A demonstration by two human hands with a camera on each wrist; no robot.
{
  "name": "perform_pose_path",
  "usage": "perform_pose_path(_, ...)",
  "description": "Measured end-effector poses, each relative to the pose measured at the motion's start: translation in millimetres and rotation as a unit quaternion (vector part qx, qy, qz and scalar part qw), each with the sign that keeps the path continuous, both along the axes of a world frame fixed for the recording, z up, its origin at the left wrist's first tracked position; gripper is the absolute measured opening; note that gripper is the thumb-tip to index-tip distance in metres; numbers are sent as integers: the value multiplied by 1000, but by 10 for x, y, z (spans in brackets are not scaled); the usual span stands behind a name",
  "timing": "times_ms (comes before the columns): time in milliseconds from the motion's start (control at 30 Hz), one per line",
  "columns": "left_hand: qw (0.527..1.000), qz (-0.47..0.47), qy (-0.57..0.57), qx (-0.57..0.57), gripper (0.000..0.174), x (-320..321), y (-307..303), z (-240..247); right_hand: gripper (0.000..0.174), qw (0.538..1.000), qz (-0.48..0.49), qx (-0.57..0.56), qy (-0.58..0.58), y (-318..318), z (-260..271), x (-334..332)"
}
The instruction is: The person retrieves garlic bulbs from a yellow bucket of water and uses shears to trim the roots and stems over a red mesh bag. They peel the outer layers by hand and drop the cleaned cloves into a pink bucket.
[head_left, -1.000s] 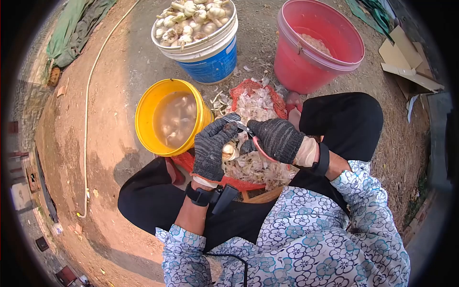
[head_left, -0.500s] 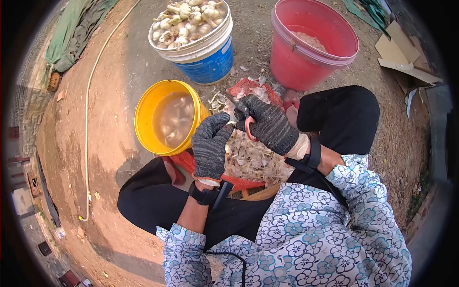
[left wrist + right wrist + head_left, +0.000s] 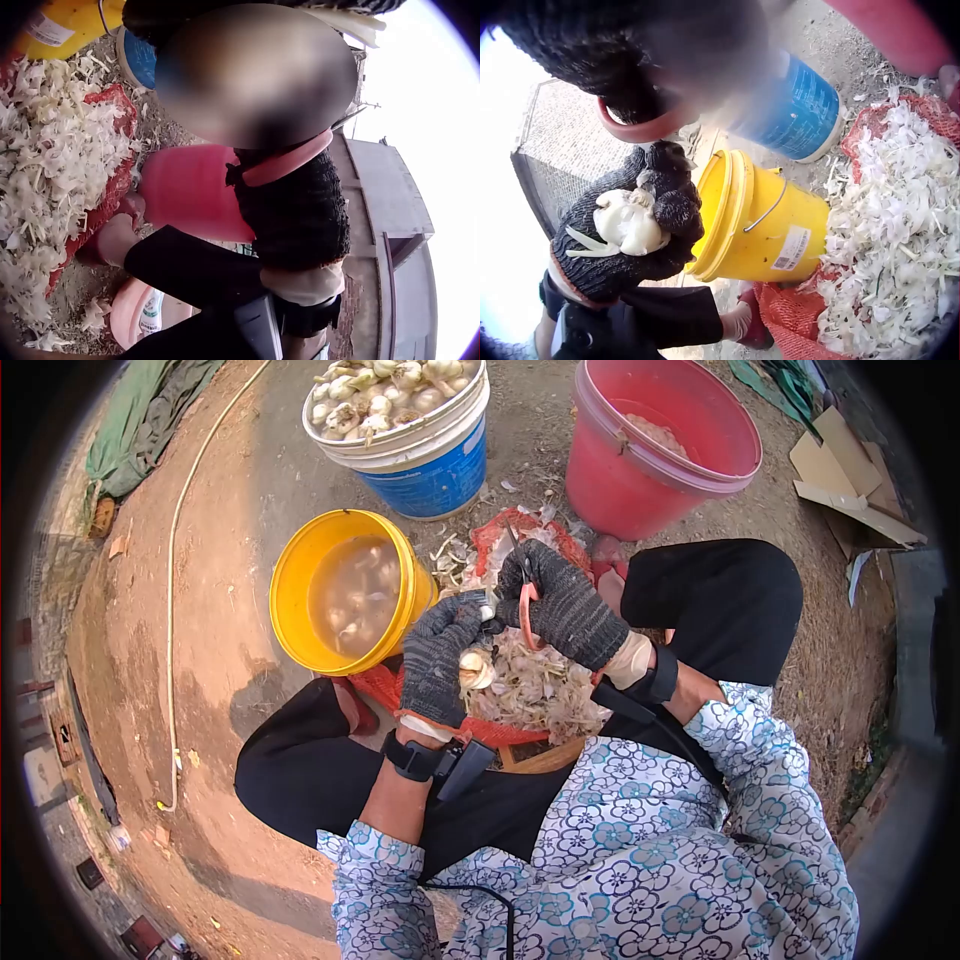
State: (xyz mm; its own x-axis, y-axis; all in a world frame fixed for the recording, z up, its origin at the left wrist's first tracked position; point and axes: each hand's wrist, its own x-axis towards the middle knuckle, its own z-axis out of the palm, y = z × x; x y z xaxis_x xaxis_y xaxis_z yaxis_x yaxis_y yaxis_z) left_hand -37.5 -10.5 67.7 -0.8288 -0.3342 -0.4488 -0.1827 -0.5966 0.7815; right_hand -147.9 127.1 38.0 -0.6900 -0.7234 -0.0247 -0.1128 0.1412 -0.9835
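In the head view, my gloved left hand (image 3: 436, 665) holds a partly peeled garlic bulb (image 3: 476, 670) against its palm. The right wrist view shows the bulb's white cloves (image 3: 630, 223), with a pale green strip hanging beside them. My gloved right hand (image 3: 572, 612) grips scissors by their pink handles (image 3: 527, 618), blades pointing away from me. The fingertips of both hands meet at a small whitish piece (image 3: 488, 608). Beneath the hands, a heap of garlic skins (image 3: 545, 685) lies on a red mesh bag (image 3: 515, 523). A blurred patch covers part of the left wrist view.
A yellow bucket (image 3: 283, 575) with garlic in cloudy water stands left of the hands. Behind it, a blue and white bucket (image 3: 430, 478) is heaped with garlic bulbs. A pink bucket (image 3: 625, 485) with pale contents stands at the back right, a torn cardboard box (image 3: 845, 470) beyond it.
The scissors have swung from pointing at the left fingertips to pointing away from me. My left hand turned the bulb out of sight, then back into view.
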Motion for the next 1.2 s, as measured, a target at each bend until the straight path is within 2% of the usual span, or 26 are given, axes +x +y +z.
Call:
perform_pose_path(133, 999, 1, -20, -41, 17, -54, 28, -23, 35, 998, 8, -12, -59, 24, -30, -50)
perform_pose_path(200, 993, -17, 9, -114, 19, -61, 21, -72, 38, 996, 4, -22, -83, 26, -43, -26)
perform_pose_path(267, 993, -14, 24, -111, 20, -49, 62, -16, 37, 998, -35, -45, 3, 29, -18, 36)
perform_pose_path(300, 993, -12, 39, -108, 21, -45, 78, 8, 37, 998, -36, -47, 5, 42, 6, 23)
perform_pose_path(367, 990, -32, 38, -134, 21, -36, 86, -2, 37, 996, 32, 64, 57, 55, 125, -28)
perform_pose_path(400, 985, -50, 35, -159, 22, -29, 90, -17, 37, 996, 31, 63, 59, 54, 137, -54)
perform_pose_path(467, 987, -63, 37, -140, 23, -27, 12, -74, 33, 988, 51, 100, -103, 48, 163, -91)
perform_pose_path(500, 989, -78, 37, -120, 24, -18, -21, -97, 33, 989, 51, 98, -101, 65, 179, -79)
perform_pose_path(533, 989, -79, 39, -122, 24, -14, -22, -68, 26, 958, 48, -36, -279, 93, 227, -67)
perform_pose_path(567, 988, -87, 49, -119, 25, -10, -20, -27, 19, 880, 43, -167, -443, 116, 331, -51)
perform_pose_path(600, 987, -96, 59, -116, 25, -6, -21, -1, 15, 827, 102, -255, -491, 241, 497, -66)
perform_pose_path(633, 987, -96, 60, -116, 25, 1, -46, -30, 15, 948, 169, -126, -238, 240, 355, -202)
perform_pose_path(700, 996, -70, 40, 23, 25, 32, -105, -110, 19, 929, 135, -59, -338, 336, 473, -299)
perform_pose_path(733, 997, -69, 40, 22, 25, 46, -103, -99, 24, 923, 76, -110, -360, 325, 351, -280)
perform_pose_path(767, 997, -59, 42, 35, 24, 54, -92, -80, 25, 933, 82, -64, -345, 307, 257, -320)
perform_pose_path(800, 997, -50, 44, 49, 24, 46, -80, -62, 24, 989, 74, 128, 18, 343, 174, -294)
perform_pose_path(833, 996, -52, 47, 48, 24, 35, -71, -53, 24, 875, 50, 299, 378, 357, 196, -227)
perform_pose_path(867, 997, -49, 47, 32, 23, 31, -65, -55, 26, 888, 21, 342, 306, 319, 196, -160)
perform_pose_path(900, 998, -43, 46, 16, 23, 30, -50, -61, 26, 887, 22, 343, 307, 271, 194, -154)
perform_pose_path(933, 998, -39, 48, 18, 23, 18, -25, -64, 27, 976, 88, 200, 3, 224, 182, -163)
perform_pose_path(967, 995, -60, 39, -64, 21, -8, -2, -62, 27, 942, 143, 33, -302, 168, 152, -172)
perform_pose_path(1000, 985, -83, 27, -147, 20, -25, 18, -60, 28, 963, 166, 24, -213, 102, -128, -148)
perform_pose_path(1033, 985, -83, 26, -148, 20, -31, 46, -77, 25, 983, 115, 30, -141, 16, -148, -71)
perform_pose_path(1100, 991, -55, 73, -102, 18, -33, 94, -145, 19, 972, 94, 191, 104, -23, -143, -56)
perform_pose_path(1133, 991, -79, 77, -75, 20, -65, 72, -146, 19, 972, 94, 191, 102, -4, -154, -69)
perform_pose_path(1200, 994, -61, 82, -48, 21, -83, 111, -134, 18, 990, 44, 111, 78, 53, -156, -134)
